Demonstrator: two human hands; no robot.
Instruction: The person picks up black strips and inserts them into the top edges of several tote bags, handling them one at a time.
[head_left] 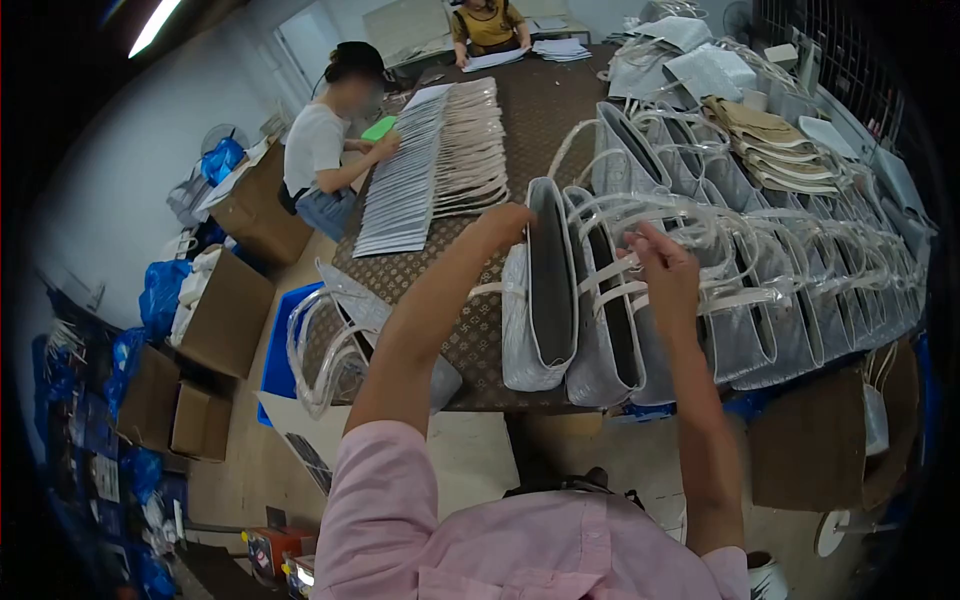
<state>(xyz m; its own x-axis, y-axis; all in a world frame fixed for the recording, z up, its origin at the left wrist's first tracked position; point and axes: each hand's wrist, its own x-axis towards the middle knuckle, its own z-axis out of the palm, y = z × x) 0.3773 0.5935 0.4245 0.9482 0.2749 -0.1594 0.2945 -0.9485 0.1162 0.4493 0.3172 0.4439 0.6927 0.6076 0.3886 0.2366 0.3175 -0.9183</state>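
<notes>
My left hand (pixel 503 225) grips the top edge of a silver tote bag (pixel 535 320) that stands upright at the near edge of the table (pixel 540 110). My right hand (pixel 665 270) pinches the clear plastic-wrapped handle (pixel 610 275) of the neighbouring silver bag (pixel 600 350). A row of several more silver bags (pixel 800 290) runs to the right, standing side by side with their handles up.
A seated person in a white shirt (pixel 320 150) works on rows of flat bags (pixel 420 170) across the table; another person (pixel 488 25) sits at the far end. Cardboard boxes (pixel 225 310) and blue bags (pixel 160 295) line the floor on the left. Tan folded bags (pixel 770 140) lie at the back right.
</notes>
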